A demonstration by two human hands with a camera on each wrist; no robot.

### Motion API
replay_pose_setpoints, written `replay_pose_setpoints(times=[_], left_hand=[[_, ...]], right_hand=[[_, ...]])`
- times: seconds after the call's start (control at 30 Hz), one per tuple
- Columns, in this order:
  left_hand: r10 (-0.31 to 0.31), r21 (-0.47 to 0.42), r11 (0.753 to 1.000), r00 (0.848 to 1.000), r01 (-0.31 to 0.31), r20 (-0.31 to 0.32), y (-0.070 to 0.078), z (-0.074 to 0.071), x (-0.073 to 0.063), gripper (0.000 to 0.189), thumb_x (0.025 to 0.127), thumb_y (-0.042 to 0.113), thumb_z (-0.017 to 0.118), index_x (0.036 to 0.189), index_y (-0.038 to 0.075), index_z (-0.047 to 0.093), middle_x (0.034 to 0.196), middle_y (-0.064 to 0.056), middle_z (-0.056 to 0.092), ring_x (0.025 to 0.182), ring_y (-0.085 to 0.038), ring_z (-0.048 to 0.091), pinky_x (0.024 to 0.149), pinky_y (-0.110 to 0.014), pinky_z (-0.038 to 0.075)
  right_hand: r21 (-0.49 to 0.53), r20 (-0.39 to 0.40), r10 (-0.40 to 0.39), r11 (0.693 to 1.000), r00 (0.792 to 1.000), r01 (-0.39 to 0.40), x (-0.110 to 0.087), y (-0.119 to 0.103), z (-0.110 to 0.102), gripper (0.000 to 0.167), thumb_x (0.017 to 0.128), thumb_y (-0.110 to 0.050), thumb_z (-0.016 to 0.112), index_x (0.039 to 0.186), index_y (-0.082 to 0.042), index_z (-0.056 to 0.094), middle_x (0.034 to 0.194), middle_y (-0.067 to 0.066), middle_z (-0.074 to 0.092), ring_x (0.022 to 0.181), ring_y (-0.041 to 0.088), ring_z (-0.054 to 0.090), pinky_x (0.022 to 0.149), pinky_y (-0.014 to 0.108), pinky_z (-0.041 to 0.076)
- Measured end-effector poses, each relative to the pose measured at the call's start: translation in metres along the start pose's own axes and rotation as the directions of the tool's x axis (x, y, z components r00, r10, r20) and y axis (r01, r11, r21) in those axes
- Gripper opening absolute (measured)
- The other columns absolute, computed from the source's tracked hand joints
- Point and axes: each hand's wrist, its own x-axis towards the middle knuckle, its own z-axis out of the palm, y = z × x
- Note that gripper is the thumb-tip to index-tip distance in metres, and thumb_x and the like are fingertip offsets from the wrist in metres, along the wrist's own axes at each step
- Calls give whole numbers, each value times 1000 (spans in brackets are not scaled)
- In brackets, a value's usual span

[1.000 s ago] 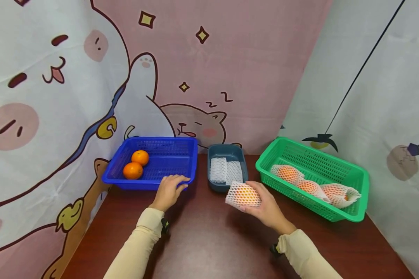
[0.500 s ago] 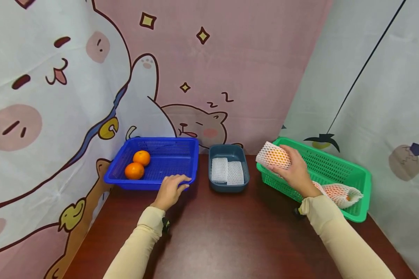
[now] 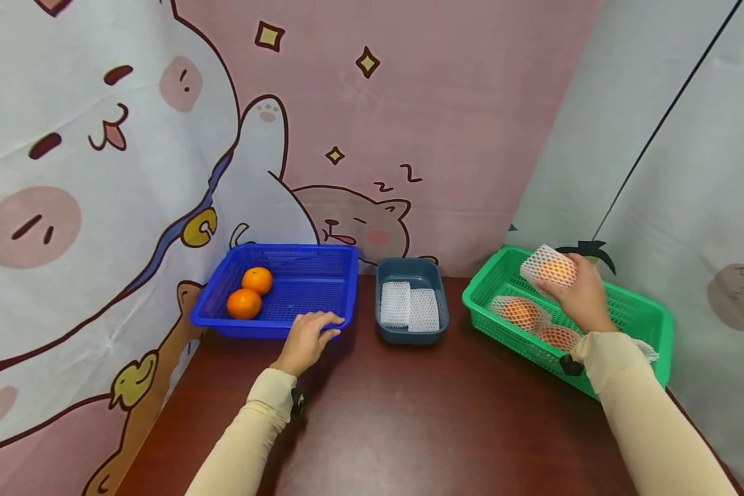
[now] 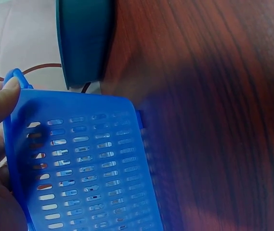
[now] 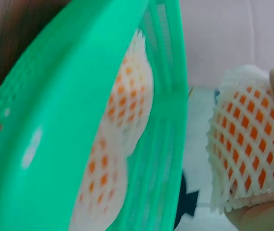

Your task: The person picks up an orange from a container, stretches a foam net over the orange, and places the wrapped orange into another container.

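Observation:
My right hand (image 3: 585, 293) grips an orange in a white foam net (image 3: 548, 267) above the green basket (image 3: 514, 337). In the right wrist view, fingers and thumb hold the netted orange (image 5: 250, 139) at one side. Below it, more netted oranges (image 3: 521, 313) lie in the green basket, partly hidden by the right arm. My left hand (image 3: 306, 337) holds the front right corner of the blue basket (image 3: 304, 331); the left wrist view has the thumb (image 4: 2, 103) at its rim, with the fingers partly hidden.
Two bare oranges (image 3: 244, 303) sit in the left part of the blue basket. Between the baskets stands a dark teal tray (image 3: 412, 337) with white foam nets (image 3: 423, 310) lying flat in it. A printed curtain (image 3: 459, 138) hangs behind the brown table (image 3: 409, 413).
My right hand has carried the netted orange rightward, from in front of the teal tray to above the green basket. The left hand has stayed at the blue basket's corner.

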Motion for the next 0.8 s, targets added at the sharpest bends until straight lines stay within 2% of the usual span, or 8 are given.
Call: replay_pose_setpoints(times=[0.13,0.27,0.37,0.47,0.6,0.8], left_hand=[[7,8,1000,1000,-7,-5,-1,2,1,20,85,14,75,104,20,73,99,2,71,87,-23,62,74,-38,39],[22,6,1000,999,-22,-33,-1,3,1,22,83,10,77,102,19,73,97,1,72,85,-25,62,73,-39,39],[13,7,1000,999,-13,-33,0,2,1,22,83,10,77,102,19,73,98,1,72,86,-25,62,73,-39,39],[5,9,1000,999,-4,-34,-1,2,1,22,82,9,77,102,19,73,98,1,72,87,-24,63,74,-39,39],[7,10,1000,999,-7,-31,0,1,1,21,83,10,77,102,19,73,98,1,72,86,-24,62,73,-38,39],[10,30,1000,1000,-9,-11,1,0,0,20,85,15,75,104,20,72,97,4,71,86,-21,62,73,-36,38]], right_hand=[[-40,6,72,997,997,-72,3,31,-8,83,88,-42,70,143,8,34,123,34,44,102,48,44,74,58,38],[-90,80,177,981,981,-170,3,51,-20,88,90,-46,65,140,17,29,124,41,41,104,54,44,77,63,39],[-144,166,275,957,947,-252,4,60,-28,100,89,-54,61,142,20,18,132,46,30,114,61,36,86,68,36],[-195,245,348,932,905,-305,5,65,-35,109,86,-58,62,142,21,13,134,49,23,119,64,25,88,70,35],[-270,340,393,911,854,-311,8,72,-39,116,81,-61,67,141,23,13,133,50,18,120,66,18,84,69,38],[-322,429,400,905,810,-276,15,82,-38,126,75,-67,68,141,23,10,133,51,17,117,67,24,81,66,42]])
